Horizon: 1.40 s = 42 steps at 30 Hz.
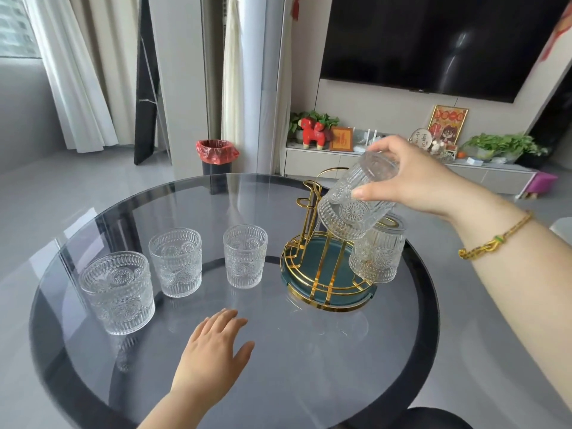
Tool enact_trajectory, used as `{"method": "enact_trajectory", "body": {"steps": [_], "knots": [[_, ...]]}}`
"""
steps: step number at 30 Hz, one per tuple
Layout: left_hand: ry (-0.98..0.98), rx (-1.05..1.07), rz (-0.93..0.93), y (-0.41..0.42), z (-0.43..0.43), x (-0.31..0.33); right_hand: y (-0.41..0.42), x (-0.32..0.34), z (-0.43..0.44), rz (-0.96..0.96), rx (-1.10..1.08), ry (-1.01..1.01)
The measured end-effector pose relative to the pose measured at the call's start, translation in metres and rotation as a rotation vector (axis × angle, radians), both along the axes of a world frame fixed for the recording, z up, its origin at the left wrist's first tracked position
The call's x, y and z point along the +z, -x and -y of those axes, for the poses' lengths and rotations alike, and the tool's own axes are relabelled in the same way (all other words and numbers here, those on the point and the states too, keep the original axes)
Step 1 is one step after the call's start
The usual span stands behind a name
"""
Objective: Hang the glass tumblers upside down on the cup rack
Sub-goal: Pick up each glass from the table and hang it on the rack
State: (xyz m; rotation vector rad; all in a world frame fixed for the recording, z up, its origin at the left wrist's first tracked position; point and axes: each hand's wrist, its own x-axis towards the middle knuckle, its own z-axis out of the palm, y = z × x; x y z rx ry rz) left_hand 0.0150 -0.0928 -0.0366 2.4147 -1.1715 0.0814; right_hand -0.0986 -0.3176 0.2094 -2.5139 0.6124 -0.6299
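Note:
A gold wire cup rack (312,212) with a dark green tray base (309,275) stands right of centre on the round glass table (278,382). My right hand (411,178) grips an embossed glass tumbler (356,205) by its base, tilted mouth-down over the rack's prongs. Another tumbler (379,252) hangs upside down on the rack's right side. Three more stand upright in a row to the left: the near-left tumbler (119,292), the middle one (175,261) and the one closest to the rack (245,257). My left hand (213,351) rests flat on the table, fingers spread, holding nothing.
Beyond the table stand a bin with a red bag (216,156), a low TV cabinet (402,168) with plants and ornaments, and a wall-mounted TV (433,41). A dark rounded seat edge (433,419) shows at the bottom right.

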Motion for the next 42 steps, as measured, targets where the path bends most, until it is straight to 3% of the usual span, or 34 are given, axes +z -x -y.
{"method": "enact_trajectory", "body": {"steps": [8,13,16,22,42], "knots": [[0.105,0.025,0.012,0.003,0.000,0.003,-0.031,-0.023,0.002,-0.206,0.000,0.035],[0.060,0.006,0.015,0.002,0.000,0.008,-0.039,-0.043,0.001,-0.319,0.010,0.037],[0.026,-0.021,0.128,0.002,-0.001,0.013,-0.041,-0.048,0.001,-0.380,0.007,0.048],[0.044,-0.015,0.180,0.001,0.000,0.006,-0.045,-0.050,-0.001,-0.452,0.003,0.095],[0.011,-0.002,0.165,0.000,-0.002,0.014,-0.042,-0.059,0.002,-0.480,0.007,0.095]]}}
